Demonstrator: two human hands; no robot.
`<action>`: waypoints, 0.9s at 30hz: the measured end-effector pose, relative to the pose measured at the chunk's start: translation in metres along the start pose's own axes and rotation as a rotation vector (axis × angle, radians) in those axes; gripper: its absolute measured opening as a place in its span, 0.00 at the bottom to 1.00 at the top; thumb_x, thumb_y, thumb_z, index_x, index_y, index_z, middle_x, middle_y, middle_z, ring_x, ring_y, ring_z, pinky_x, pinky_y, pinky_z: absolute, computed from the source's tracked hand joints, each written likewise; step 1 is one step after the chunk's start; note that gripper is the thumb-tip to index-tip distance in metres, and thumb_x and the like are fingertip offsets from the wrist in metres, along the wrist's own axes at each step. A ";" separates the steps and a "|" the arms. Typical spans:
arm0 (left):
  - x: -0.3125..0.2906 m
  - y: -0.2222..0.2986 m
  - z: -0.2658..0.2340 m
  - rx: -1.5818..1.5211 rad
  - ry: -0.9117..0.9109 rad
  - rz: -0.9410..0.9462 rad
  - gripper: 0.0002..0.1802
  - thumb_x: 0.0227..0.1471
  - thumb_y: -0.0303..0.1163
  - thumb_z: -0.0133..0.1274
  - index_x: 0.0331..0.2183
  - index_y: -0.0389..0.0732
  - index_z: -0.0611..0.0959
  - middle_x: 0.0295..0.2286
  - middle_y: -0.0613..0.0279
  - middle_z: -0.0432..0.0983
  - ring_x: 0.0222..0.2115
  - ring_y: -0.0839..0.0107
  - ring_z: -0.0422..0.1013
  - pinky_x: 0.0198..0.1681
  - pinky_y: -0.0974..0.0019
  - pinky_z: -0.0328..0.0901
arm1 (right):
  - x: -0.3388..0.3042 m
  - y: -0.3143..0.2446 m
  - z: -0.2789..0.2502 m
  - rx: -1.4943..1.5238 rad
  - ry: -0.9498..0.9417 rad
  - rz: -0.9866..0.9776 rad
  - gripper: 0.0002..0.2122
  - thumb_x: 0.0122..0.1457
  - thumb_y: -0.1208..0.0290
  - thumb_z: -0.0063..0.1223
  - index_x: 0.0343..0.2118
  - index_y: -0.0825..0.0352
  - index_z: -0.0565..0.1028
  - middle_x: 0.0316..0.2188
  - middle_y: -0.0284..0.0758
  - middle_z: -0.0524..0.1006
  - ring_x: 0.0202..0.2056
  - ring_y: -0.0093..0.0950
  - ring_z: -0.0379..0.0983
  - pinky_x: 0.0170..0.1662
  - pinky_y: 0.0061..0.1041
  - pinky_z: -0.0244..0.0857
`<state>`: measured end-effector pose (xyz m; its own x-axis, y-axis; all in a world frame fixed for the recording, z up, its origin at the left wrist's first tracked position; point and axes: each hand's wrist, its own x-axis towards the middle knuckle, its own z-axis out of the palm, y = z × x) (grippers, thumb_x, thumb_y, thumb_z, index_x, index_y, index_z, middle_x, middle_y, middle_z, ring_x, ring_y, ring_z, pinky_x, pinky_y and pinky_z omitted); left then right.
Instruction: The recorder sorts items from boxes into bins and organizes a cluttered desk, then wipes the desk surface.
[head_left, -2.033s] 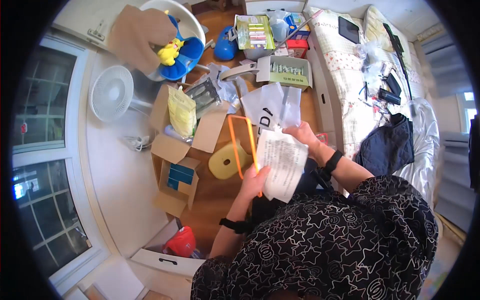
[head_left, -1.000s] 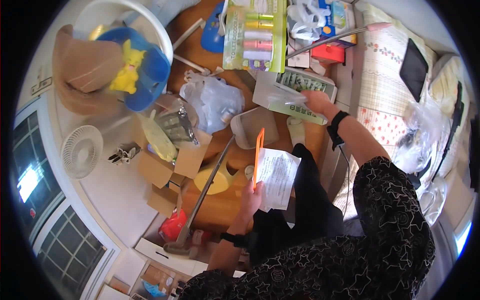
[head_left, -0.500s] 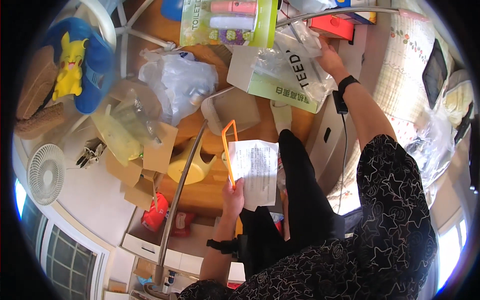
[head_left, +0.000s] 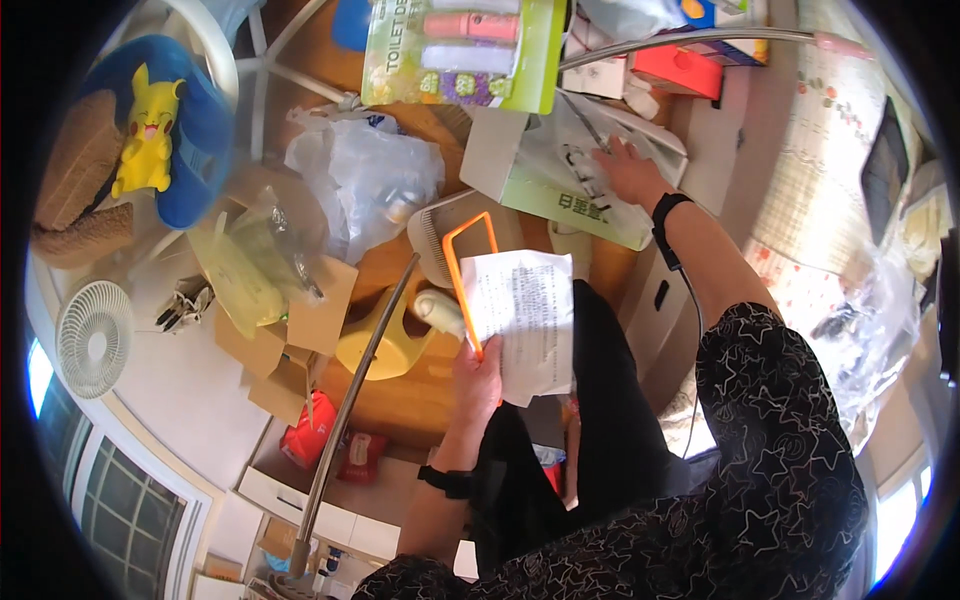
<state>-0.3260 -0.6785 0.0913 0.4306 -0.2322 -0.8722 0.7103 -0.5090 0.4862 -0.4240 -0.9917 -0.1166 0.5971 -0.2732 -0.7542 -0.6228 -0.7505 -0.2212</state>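
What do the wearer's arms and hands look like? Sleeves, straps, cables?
Left hand and right hand: both ungloved. Black band on the left wrist, another black band on the right. A thin dark cable seems to trail from the right one. Short black sleeves with pale star outlines; forearms bare.

Glare whitens the lower-right window [head_left: 903,515]; straight edges bend rimward.
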 end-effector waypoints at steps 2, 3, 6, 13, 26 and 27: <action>0.014 -0.008 0.006 -0.039 0.092 0.101 0.15 0.50 0.26 0.48 0.41 0.31 0.72 0.33 0.62 0.72 0.32 0.78 0.66 0.36 0.74 0.62 | 0.016 -0.001 0.018 -0.033 -0.104 0.083 0.24 0.53 0.72 0.38 0.56 0.54 0.55 0.58 0.42 0.50 0.58 0.43 0.48 0.53 0.42 0.54; 0.023 -0.008 0.004 0.035 0.131 0.098 0.15 0.50 0.26 0.48 0.40 0.30 0.72 0.32 0.62 0.72 0.31 0.78 0.66 0.36 0.74 0.62 | 0.023 0.001 0.024 -0.001 -0.056 0.113 0.23 0.54 0.72 0.37 0.55 0.55 0.56 0.58 0.43 0.51 0.57 0.43 0.50 0.53 0.42 0.54; 0.046 -0.001 -0.003 0.223 0.100 -0.012 0.16 0.52 0.26 0.46 0.44 0.30 0.69 0.37 0.63 0.70 0.36 0.78 0.65 0.41 0.74 0.60 | 0.022 0.000 0.033 0.063 -0.076 0.238 0.23 0.53 0.72 0.39 0.55 0.60 0.57 0.57 0.44 0.52 0.56 0.43 0.52 0.54 0.40 0.52; 0.056 0.030 0.013 -0.195 0.085 0.136 0.12 0.51 0.25 0.45 0.40 0.31 0.73 0.34 0.62 0.72 0.34 0.79 0.66 0.37 0.75 0.62 | -0.080 -0.113 0.003 0.932 0.394 -0.057 0.36 0.48 0.58 0.56 0.56 0.69 0.53 0.53 0.46 0.59 0.55 0.42 0.53 0.57 0.33 0.49; 0.028 0.041 -0.011 0.607 0.017 0.303 0.13 0.51 0.33 0.45 0.37 0.35 0.73 0.29 0.49 0.75 0.30 0.57 0.72 0.33 0.61 0.65 | -0.146 -0.190 0.018 1.899 -0.217 0.201 0.23 0.45 0.64 0.58 0.45 0.65 0.68 0.42 0.36 0.71 0.41 0.29 0.70 0.45 0.32 0.62; 0.028 0.040 -0.012 0.631 0.022 0.275 0.13 0.51 0.33 0.45 0.37 0.35 0.73 0.29 0.49 0.75 0.30 0.57 0.72 0.33 0.61 0.65 | -0.142 -0.184 0.031 1.776 -0.141 0.207 0.21 0.46 0.65 0.56 0.44 0.64 0.68 0.40 0.36 0.72 0.39 0.28 0.70 0.42 0.31 0.63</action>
<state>-0.2787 -0.6960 0.0868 0.5649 -0.4086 -0.7169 0.1162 -0.8207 0.5594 -0.4101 -0.7960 0.0122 0.4627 -0.1495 -0.8738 -0.4738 0.7914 -0.3863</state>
